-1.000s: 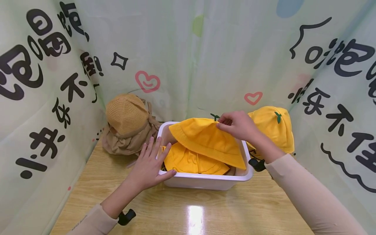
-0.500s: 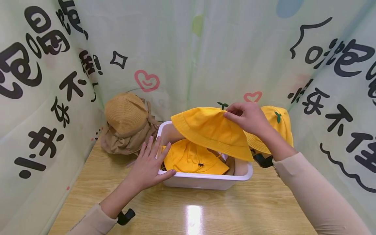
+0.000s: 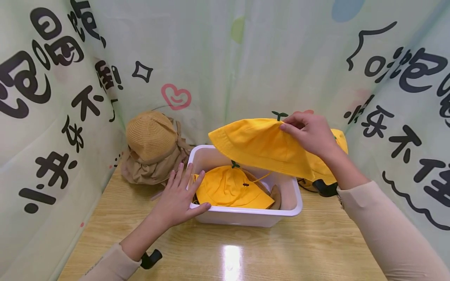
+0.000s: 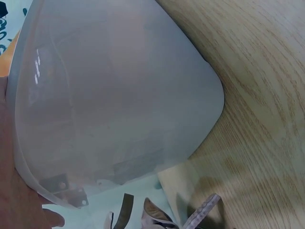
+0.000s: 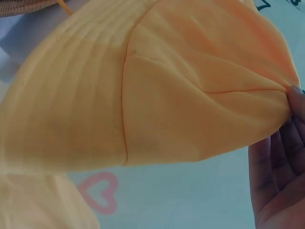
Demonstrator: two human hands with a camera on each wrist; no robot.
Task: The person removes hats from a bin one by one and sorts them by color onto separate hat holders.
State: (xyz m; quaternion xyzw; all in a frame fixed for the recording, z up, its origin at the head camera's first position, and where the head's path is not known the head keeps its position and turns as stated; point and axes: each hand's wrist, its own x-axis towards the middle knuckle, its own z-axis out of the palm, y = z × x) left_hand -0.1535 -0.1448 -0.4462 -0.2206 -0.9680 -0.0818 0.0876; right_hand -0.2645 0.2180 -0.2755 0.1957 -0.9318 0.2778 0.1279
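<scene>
Yellow hat point(image 3: 253, 144): is being held in the air above the white tub point(image 3: 242, 219), brim downward and sloping lower toward the right; a green sprout point(image 3: 279, 115) is sticking up from its crown.
Right hand point(image 3: 311, 132): the crown is being pinched between thumb and fingers, just beside the sprout.
Left hand point(image 3: 181, 199): the tub's near left corner is being touched; the fingers are lying straight and spread, released, the thumb reaching over the front rim.
Tub contents: a second hat point(image 3: 225, 187), also yellow, is lying inside with a dark toggle point(image 3: 246, 184) and a thin cord point(image 3: 261, 178); a brown item point(image 3: 276, 198) is showing beside it, too covered to be identified.
Right of tub: a third hat point(image 3: 325, 172), yellow, is being partly hidden by the right arm.
Left of tub: a straw hat point(image 3: 151, 136) is resting against brown cloth point(image 3: 140, 171).
Bench point(image 3: 197, 257): the tub is being supported on pale wood grain.
Backdrop: a pale curtain point(image 3: 211, 58) is hanging behind and at both sides, dark lettering point(image 3: 36, 197) and red hearts being displayed.
</scene>
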